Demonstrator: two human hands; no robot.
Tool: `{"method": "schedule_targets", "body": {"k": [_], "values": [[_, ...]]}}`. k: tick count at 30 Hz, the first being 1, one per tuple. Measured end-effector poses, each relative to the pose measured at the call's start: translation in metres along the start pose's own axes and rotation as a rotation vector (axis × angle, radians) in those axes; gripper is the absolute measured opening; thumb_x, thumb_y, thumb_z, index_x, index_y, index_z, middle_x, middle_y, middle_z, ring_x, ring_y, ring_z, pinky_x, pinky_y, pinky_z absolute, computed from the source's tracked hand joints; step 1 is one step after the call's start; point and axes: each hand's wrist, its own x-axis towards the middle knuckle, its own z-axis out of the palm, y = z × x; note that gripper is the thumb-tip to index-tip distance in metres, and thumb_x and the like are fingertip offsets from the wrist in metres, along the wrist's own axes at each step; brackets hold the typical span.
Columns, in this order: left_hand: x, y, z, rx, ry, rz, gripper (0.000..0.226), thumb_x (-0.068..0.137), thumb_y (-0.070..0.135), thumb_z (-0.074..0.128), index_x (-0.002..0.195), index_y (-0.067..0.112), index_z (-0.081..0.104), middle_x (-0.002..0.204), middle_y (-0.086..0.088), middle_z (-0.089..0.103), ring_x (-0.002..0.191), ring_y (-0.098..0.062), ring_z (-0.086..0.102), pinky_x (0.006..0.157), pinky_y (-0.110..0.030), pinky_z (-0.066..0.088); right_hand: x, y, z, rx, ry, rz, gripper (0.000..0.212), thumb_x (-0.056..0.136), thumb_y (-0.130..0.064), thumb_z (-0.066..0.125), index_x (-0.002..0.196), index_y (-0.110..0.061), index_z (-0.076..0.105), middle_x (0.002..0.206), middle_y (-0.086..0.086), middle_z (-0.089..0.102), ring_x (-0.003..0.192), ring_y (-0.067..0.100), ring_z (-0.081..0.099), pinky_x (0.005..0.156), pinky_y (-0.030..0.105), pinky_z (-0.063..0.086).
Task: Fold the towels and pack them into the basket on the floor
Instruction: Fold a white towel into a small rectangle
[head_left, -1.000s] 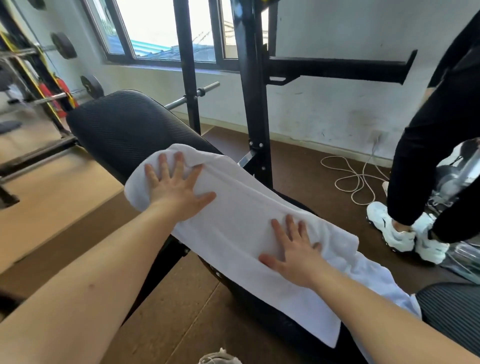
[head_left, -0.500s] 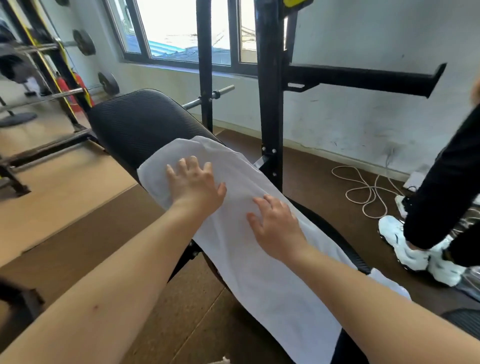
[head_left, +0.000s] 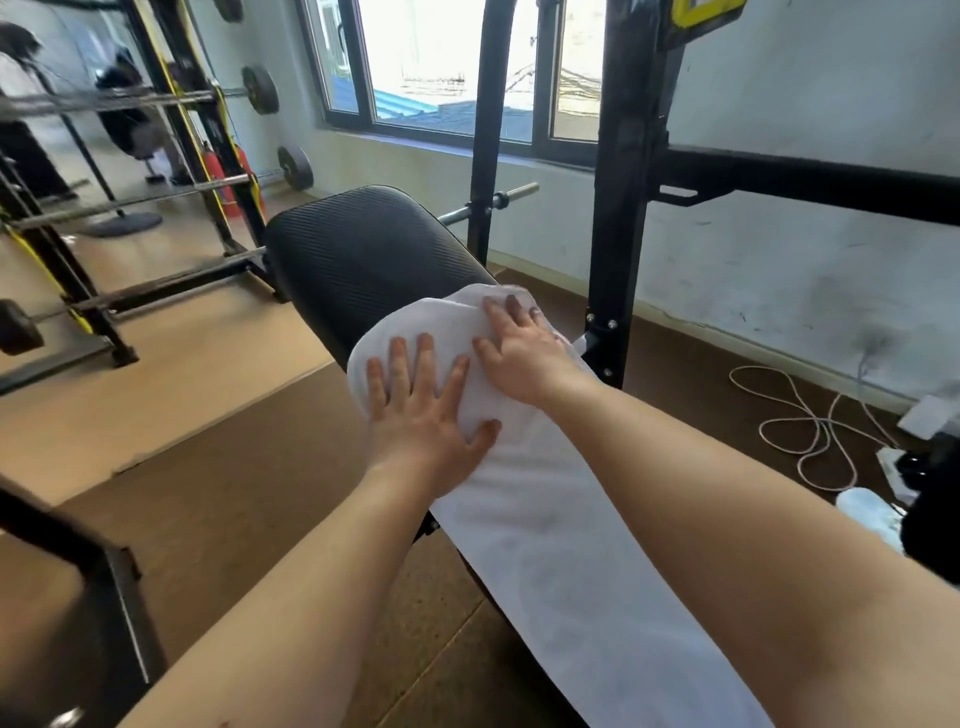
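Palms press flat, fingers spread and gripping nothing: the left hand (head_left: 421, 415) and right hand (head_left: 524, 358) now sit side by side at the far end of the white towel (head_left: 561, 571), the right having slid up from mid-length. This soft, long strip lies lengthwise on the black ribbed, padded bench (head_left: 363, 249).

A black, ribbed, padded bench (head_left: 363, 260) runs from the near right to the far left above a brown floor (head_left: 249, 499), and a white towel (head_left: 550, 571) lies lengthwise along its near part, its rounded far end stopping short of the bare far pad.
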Motion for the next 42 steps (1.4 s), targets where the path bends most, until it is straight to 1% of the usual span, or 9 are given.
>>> {"method": "schedule_targets", "body": {"k": [9, 16, 19, 23, 26, 28, 36, 39, 42], "values": [[0.0, -0.003, -0.005, -0.032, 0.036, 0.0, 0.075, 0.096, 0.072, 0.014, 0.161, 0.039, -0.001, 0.168, -0.004, -0.025, 0.151, -0.03, -0.032, 0.122, -0.054, -0.017, 0.011, 0.02, 0.005, 0.065, -0.08, 0.22, 0.065, 0.1, -0.067, 0.023, 0.159, -0.051, 0.001, 0.172, -0.01, -0.006, 0.158, 0.031, -0.002, 0.12, 0.068, 0.009], [0.01, -0.024, -0.026, -0.184, 0.157, -0.226, 0.046, 0.106, 0.052, 0.02, 0.147, 0.047, 0.038, 0.169, -0.011, -0.003, 0.155, -0.038, -0.01, 0.122, -0.059, 0.001, 0.031, 0.022, -0.019, 0.331, 0.107, 0.073, 0.051, 0.106, -0.027, 0.043, 0.156, -0.038, 0.038, 0.157, 0.003, 0.048, 0.143, 0.028, 0.044, 0.113, 0.032, 0.034], [0.01, -0.031, -0.032, -0.203, 0.181, -0.268, 0.04, 0.107, 0.038, 0.03, 0.145, 0.042, 0.045, 0.167, -0.012, 0.012, 0.152, -0.041, 0.008, 0.116, -0.059, 0.027, 0.041, 0.009, -0.022, 0.287, 0.156, 0.069, 0.063, 0.101, -0.019, 0.048, 0.157, -0.042, 0.032, 0.153, 0.002, 0.048, 0.143, 0.03, 0.04, 0.117, 0.045, 0.034], [0.008, -0.036, -0.038, -0.311, 0.356, -0.287, 0.035, 0.105, 0.032, 0.049, 0.137, 0.024, 0.059, 0.143, -0.013, 0.042, 0.123, -0.032, 0.045, 0.093, -0.039, 0.052, 0.043, -0.004, -0.031, 0.151, 0.099, 0.102, 0.08, 0.089, -0.007, 0.044, 0.156, -0.048, 0.03, 0.148, 0.003, 0.052, 0.14, 0.031, 0.04, 0.113, 0.052, 0.028], [0.011, -0.035, -0.043, -0.455, 0.377, -0.27, 0.028, 0.104, 0.023, 0.055, 0.127, 0.013, 0.068, 0.128, -0.012, 0.054, 0.098, -0.019, 0.054, 0.081, -0.025, 0.047, 0.042, -0.002, -0.034, 0.071, 0.136, 0.054, 0.052, 0.084, -0.009, 0.046, 0.12, -0.04, 0.067, 0.124, 0.001, 0.065, 0.128, 0.031, 0.049, 0.1, 0.048, 0.031], [0.011, -0.033, -0.049, -0.472, 0.386, -0.243, 0.029, 0.104, 0.018, 0.054, 0.129, 0.01, 0.068, 0.126, -0.012, 0.061, 0.097, -0.022, 0.062, 0.082, -0.026, 0.05, 0.036, 0.004, -0.037, 0.041, 0.219, 0.022, 0.036, 0.083, -0.01, 0.047, 0.1, -0.031, 0.071, 0.109, 0.003, 0.066, 0.118, 0.032, 0.052, 0.091, 0.044, 0.032], [-0.004, -0.003, -0.077, -0.533, 0.458, -0.093, 0.022, 0.1, 0.014, 0.064, 0.118, 0.007, 0.075, 0.111, -0.013, 0.072, 0.096, -0.023, 0.068, 0.081, -0.019, 0.045, -0.023, 0.026, -0.081, 0.306, 0.231, 0.015, 0.016, 0.08, -0.01, 0.065, 0.092, -0.02, 0.065, 0.089, 0.0, 0.066, 0.085, 0.023, 0.065, 0.066, 0.029, 0.051], [-0.014, 0.013, -0.084, -0.576, 0.458, -0.049, 0.02, 0.099, 0.017, 0.067, 0.113, 0.009, 0.077, 0.105, -0.012, 0.074, 0.093, -0.021, 0.069, 0.079, -0.019, 0.045, -0.048, 0.041, -0.092, 0.473, 0.103, 0.066, 0.039, 0.077, -0.001, 0.07, 0.11, -0.022, 0.068, 0.1, 0.005, 0.066, 0.081, 0.024, 0.07, 0.069, 0.037, 0.064], [-0.028, 0.027, -0.083, -0.619, 0.424, -0.029, 0.02, 0.099, 0.02, 0.067, 0.113, 0.011, 0.078, 0.106, -0.009, 0.075, 0.094, -0.019, 0.069, 0.079, -0.018, 0.046, -0.072, 0.064, -0.101, 0.538, -0.017, 0.128, 0.034, 0.074, 0.004, 0.073, 0.103, -0.013, 0.07, 0.1, 0.014, 0.068, 0.088, 0.033, 0.074, 0.078, 0.044, 0.065]]}}
